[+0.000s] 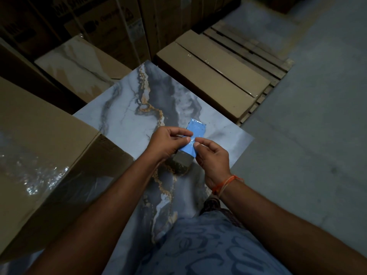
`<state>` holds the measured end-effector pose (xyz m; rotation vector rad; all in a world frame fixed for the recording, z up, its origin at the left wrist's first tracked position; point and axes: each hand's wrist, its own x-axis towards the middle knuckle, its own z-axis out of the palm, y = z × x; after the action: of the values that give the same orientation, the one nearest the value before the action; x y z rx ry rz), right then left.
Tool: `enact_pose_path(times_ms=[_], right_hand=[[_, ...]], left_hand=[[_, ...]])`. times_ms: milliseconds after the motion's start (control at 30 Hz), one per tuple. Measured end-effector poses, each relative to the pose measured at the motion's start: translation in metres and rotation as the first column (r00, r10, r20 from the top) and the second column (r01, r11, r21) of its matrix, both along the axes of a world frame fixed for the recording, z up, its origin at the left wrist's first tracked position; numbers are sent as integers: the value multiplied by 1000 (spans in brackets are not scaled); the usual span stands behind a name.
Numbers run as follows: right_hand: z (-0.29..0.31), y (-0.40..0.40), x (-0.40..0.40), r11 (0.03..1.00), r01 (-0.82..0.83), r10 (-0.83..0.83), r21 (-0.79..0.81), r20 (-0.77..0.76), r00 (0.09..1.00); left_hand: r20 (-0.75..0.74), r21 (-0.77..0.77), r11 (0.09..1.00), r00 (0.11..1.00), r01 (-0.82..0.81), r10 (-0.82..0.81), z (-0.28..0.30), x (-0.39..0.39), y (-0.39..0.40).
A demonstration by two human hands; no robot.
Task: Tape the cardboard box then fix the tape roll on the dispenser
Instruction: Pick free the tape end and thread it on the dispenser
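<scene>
I hold a blue tape dispenser [195,130] with a dark grey lower part in front of me, above a marbled tile. My left hand [167,142] grips its left side, thumb and fingers pinched near the middle. My right hand [213,157] pinches a bit of clear tape [191,143] on the dispenser's face with thumb and forefinger. A large cardboard box [39,155] with shiny clear tape across its top lies at my left. The tape roll itself is hidden behind my hands.
The blue-grey marbled tile [135,116] lies flat under my hands. A taped flat cardboard box [214,80] rests on a wooden pallet [278,64] at the back right. More boxes are stacked along the back. Grey concrete floor [317,126] stretches to the right.
</scene>
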<state>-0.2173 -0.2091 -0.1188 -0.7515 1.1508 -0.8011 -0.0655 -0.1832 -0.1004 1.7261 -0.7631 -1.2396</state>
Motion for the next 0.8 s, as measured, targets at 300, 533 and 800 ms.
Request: enact_pose_path(times_ms=[300,533,800], right_hand=[[-9,-7,-1,998,-29,20,61,135,991],[-31,-10,2,996,-49,52,80,-40,998],[-51,-7,-17,994,32,-14,102,-178,984]], left_hand=[[275,-56,997,961,58,-41,2,3,-2],[662,-22,981,738,191,-129,-3,-9,-4],[826,134,962,510,238,-241,-36,-19,-3]])
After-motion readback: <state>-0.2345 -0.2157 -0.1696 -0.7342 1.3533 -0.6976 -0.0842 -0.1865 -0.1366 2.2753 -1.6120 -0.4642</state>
